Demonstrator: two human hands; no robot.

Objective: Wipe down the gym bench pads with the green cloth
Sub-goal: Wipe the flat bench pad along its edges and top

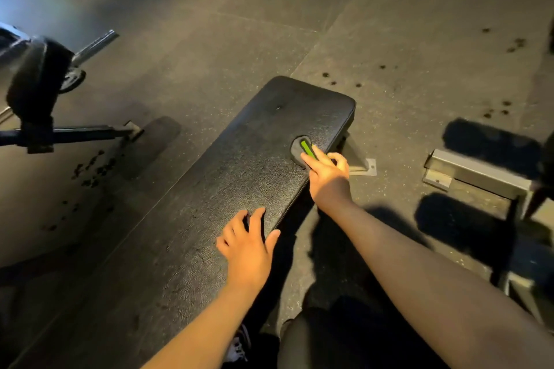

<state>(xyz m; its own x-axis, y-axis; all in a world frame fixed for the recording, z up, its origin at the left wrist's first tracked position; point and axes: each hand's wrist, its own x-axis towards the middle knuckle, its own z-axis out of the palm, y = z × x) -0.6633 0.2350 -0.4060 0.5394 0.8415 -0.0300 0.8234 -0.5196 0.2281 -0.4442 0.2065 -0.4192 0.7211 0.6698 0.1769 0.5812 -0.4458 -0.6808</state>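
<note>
- A long black bench pad [233,177] of textured vinyl ran from 7 o'clock up to 1 o'clock across the frame, its rounded far end near the centre.
- The left hand [248,249] rested flat on the pad near its right edge, at 6 o'clock, fingers spread and relaxed, holding nothing.
- The right hand [328,177] sat further up that edge, at 2 o'clock from the left. 1 straight finger lay on a small dark-grey oval item [303,147] with a bright green stripe, and the other fingers were curled. I could not tell whether it gripped the item, or whether the item was cloth.
- The hand hid the item's near end.
- A grey steel foot plate [362,166] showed just beside the right hand, under the pad.
- At 9 o'clock stood a black padded roller [36,84] with a chrome bar [96,43].
- At 3 o'clock lay a grey steel frame foot [476,172].
- Dark spots [515,45] dotted the grey rubber floor [269,24].
- A dark-clothed leg [344,338] stood beside the pad at 5 o'clock.
</note>
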